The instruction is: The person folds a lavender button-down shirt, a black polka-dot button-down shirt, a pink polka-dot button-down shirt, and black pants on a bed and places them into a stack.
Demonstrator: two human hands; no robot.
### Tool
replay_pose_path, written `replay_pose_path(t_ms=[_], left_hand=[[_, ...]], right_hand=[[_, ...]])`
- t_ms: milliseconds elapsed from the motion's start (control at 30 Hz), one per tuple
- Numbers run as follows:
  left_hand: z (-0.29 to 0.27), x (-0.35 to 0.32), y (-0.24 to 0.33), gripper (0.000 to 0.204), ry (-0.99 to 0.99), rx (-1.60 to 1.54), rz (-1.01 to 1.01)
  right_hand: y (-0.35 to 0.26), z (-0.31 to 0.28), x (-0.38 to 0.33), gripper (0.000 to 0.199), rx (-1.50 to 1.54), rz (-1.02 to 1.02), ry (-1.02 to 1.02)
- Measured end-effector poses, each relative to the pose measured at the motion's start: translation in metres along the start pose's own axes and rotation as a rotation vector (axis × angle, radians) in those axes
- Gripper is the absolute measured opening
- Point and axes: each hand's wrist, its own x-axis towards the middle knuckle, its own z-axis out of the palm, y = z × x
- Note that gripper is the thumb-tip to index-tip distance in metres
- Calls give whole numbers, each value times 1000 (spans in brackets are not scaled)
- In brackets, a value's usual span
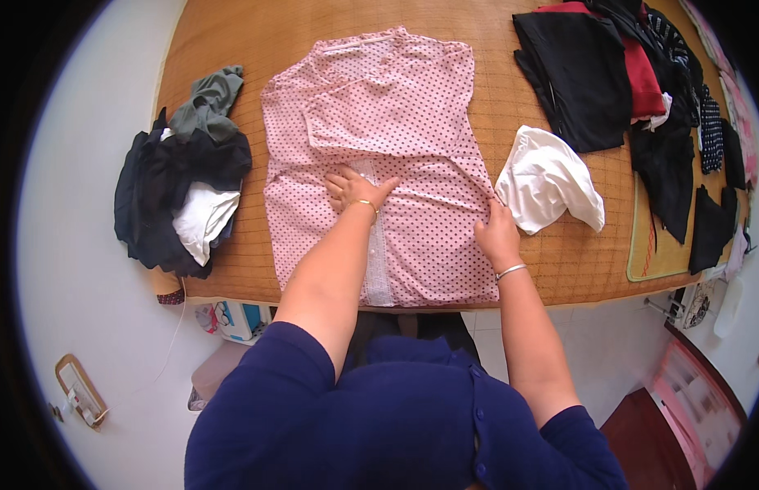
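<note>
A pink polka-dot shirt [433, 237] lies spread on the brown bed mat, its collar at the far end and its hem at the near edge. A sleeve is folded across its upper part, and a pale lace strip runs down its lower middle. My left hand [355, 189] rests flat on the middle of the shirt, fingers spread, a gold-coloured bracelet at the wrist. At the shirt's right edge, my right hand [498, 233] pinches the fabric, and creases run from there toward the middle. A silver-coloured bangle circles that wrist.
Just right of the shirt lies a crumpled white garment [547, 180]. A dark clothes heap [142, 200] with grey and white pieces sits at the left. Folded black trousers [575, 77] and more clothes lie at the far right. The brown mat [588, 261] ends at the near edge.
</note>
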Motion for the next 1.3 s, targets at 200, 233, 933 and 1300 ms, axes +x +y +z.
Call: replay_pose_path(t_ms=[200, 233, 933, 1300], left_hand=[[1, -10, 15, 118, 112, 50, 8], [-4, -15, 21, 104, 165, 72, 102], [36, -62, 112, 110, -44, 28, 9], [-46, 66, -25, 23, 364, -736, 400]], right_hand=[[-28, -7, 31, 27, 62, -276, 258], [-33, -7, 40, 25, 21, -305, 304], [15, -4, 93, 15, 445, 199, 82], [-71, -23, 142, 21, 360, -92, 345]])
